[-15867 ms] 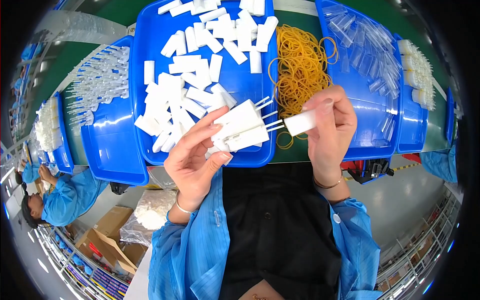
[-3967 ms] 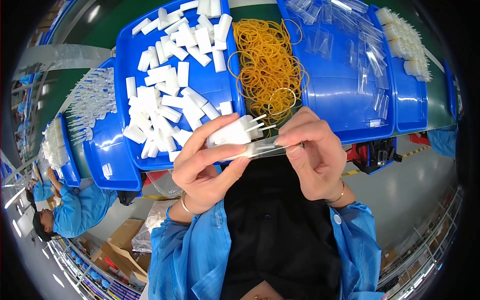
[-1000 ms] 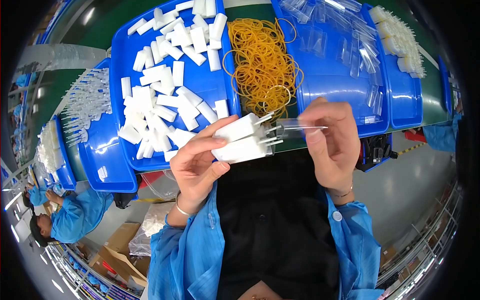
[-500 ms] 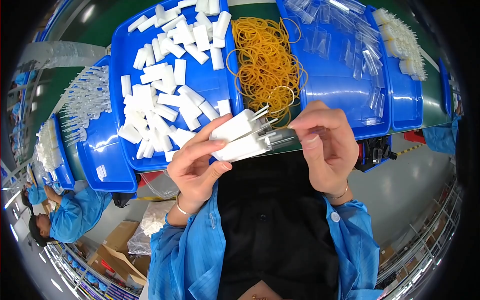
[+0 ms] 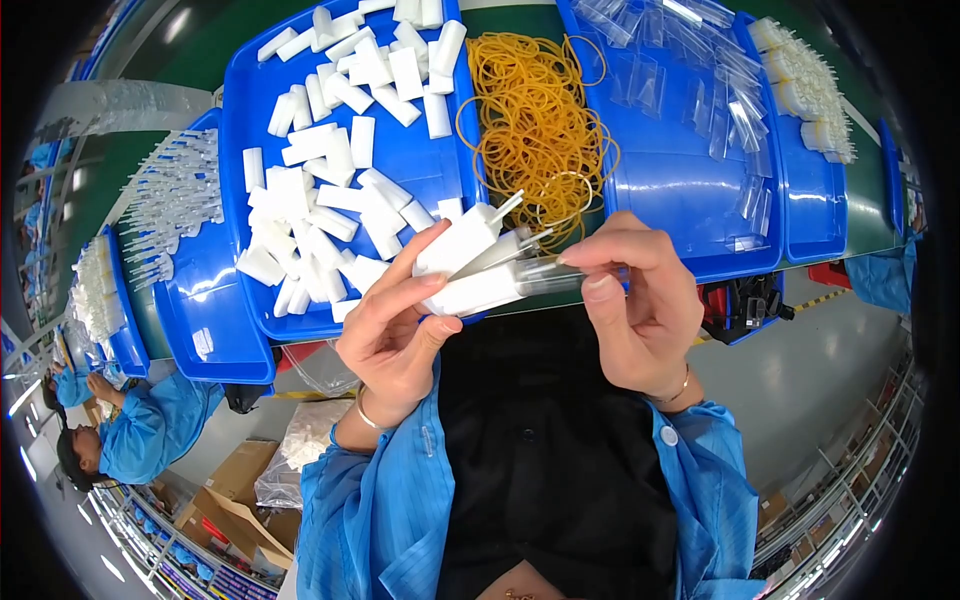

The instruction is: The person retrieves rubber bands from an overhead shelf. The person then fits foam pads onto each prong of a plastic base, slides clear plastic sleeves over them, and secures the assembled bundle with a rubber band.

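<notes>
My left hand (image 5: 392, 330) is closed round several white blocks (image 5: 462, 240) that fan out toward the right, with thin pale prongs sticking out of their ends. Between the thumb and fingers of my right hand (image 5: 640, 300) is a clear plastic sleeve (image 5: 548, 276). Its left end meets the lowest white block, around the prong end. Behind my left hand, a blue tray (image 5: 420, 165) holds many loose white blocks (image 5: 325, 220). Yellow rubber bands (image 5: 535, 130) lie heaped just beyond my hands.
To the right, a blue tray (image 5: 680, 215) holds clear sleeves (image 5: 740, 110); white pronged pieces (image 5: 810, 90) lie farther right. At left are thin white pieces (image 5: 180, 200) and another blue tray (image 5: 215, 310). A co-worker in blue (image 5: 150, 435) is at far left. Cardboard boxes (image 5: 240, 485) stand below.
Since half a second ago, the clear sleeve and my right hand have moved left, and the sleeve now reaches the lowest block's end. The upper block in my left hand tilts more steeply.
</notes>
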Demonstrator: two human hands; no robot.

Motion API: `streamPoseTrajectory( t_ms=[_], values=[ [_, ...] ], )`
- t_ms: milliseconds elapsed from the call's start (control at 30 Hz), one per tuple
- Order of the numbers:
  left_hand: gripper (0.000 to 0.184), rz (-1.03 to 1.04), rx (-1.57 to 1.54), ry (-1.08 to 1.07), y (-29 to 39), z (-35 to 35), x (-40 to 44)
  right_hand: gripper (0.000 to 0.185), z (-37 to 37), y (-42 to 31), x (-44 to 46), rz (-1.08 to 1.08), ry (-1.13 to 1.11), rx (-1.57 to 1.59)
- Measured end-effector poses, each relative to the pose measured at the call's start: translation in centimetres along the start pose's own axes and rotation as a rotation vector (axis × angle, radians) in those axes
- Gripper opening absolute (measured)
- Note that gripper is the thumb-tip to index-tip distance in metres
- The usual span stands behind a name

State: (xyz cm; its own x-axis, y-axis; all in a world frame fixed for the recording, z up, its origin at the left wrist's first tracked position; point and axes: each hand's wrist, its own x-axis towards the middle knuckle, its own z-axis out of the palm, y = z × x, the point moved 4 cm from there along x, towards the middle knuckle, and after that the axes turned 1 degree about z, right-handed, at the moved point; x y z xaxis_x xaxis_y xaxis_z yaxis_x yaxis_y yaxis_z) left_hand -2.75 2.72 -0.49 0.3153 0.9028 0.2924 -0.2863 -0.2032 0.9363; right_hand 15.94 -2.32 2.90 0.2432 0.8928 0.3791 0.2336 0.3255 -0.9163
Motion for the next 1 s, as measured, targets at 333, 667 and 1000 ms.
streamPoseTrajectory(
  t_ms=[333, 667, 1000],
  values=[
    [0.023, -0.024, 0.048, -0.165, 0.7, 1.1, 1.3, 0.014, 1.4, 0.5, -1.3, -0.039, 0.13, 0.152],
    [0.018, 0.043, 0.122, -0.205, 0.9, 1.2, 1.9, 0.013, 1.5, 0.8, -1.6, 0.084, 0.069, 0.28],
    [0.02, 0.109, 0.256, -0.213, 1.8, 1.5, 2.2, 0.01, 1.2, 1.1, -1.2, 0.092, -0.027, 0.24]
  ],
)
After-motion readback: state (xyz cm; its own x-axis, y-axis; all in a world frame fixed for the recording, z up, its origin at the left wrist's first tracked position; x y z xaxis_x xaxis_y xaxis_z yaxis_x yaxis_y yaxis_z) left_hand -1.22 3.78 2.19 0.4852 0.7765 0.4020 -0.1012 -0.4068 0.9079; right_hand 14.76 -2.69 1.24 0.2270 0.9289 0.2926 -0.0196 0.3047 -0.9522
